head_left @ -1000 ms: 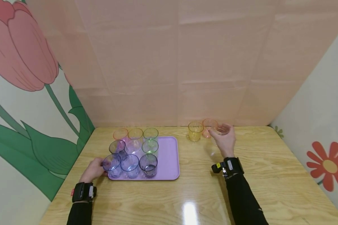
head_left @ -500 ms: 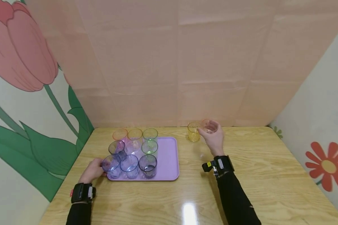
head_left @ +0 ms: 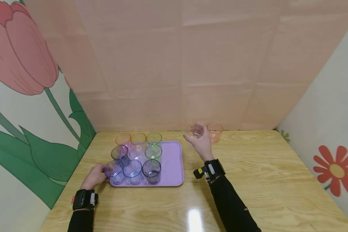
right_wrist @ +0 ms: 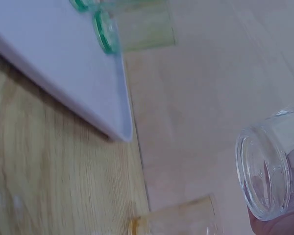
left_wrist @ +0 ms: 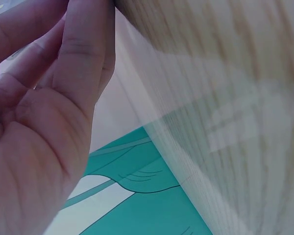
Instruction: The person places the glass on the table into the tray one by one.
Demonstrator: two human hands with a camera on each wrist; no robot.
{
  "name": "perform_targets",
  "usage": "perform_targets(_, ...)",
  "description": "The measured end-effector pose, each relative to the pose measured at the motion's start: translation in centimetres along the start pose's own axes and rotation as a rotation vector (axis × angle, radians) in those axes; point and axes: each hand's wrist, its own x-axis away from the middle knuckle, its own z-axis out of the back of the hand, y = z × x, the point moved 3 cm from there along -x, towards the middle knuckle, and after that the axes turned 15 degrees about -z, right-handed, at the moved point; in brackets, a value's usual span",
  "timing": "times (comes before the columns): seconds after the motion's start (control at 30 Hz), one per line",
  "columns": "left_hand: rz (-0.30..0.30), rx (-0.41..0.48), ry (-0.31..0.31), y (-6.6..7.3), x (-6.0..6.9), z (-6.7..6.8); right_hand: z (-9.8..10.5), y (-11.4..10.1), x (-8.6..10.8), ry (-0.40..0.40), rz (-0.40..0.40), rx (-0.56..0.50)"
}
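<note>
My right hand (head_left: 202,143) holds a clear glass (right_wrist: 264,171) above the table, at the back right of the tray in the head view. A yellow glass (right_wrist: 181,218) shows below it in the right wrist view; the hand and clear glass hide it in the head view. Just right of that hand stands an orange-pink glass (head_left: 215,132). My left hand (head_left: 93,176) grips the left edge of the purple tray (head_left: 174,164), beside a blue glass (head_left: 114,170). Its fingertips are cut off in the left wrist view.
Several coloured glasses fill the tray's left part in rows, including green (head_left: 153,151), dark grey (head_left: 151,172) and another blue glass (head_left: 132,170). Bare tray lies to their right. A pink-covered wall (head_left: 179,80) rises behind the wooden table (head_left: 150,209).
My right hand has moved left with the clear glass, from beside the orange-pink glass, past it, to the yellow glass's place in the head view. My left hand stays at the tray.
</note>
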Motion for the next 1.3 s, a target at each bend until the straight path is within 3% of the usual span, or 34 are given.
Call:
perform_targets(0.43, 0.005, 0.004, -0.010, 0.2, 0.0, 0.1, -3.8, 0.6, -0.3, -0.103, -0.059, 0.074)
perform_targets(0.7, 0.009, 0.011, -0.007, -0.1, 0.0, 0.1, -5.8, 1.7, -0.4, -0.148, -0.099, 0.220)
perform_targets(1.3, 0.026, 0.035, -0.009, -0.2, -0.1, -0.2, -6.8, 4.1, -1.5, -0.232, -0.220, 0.306)
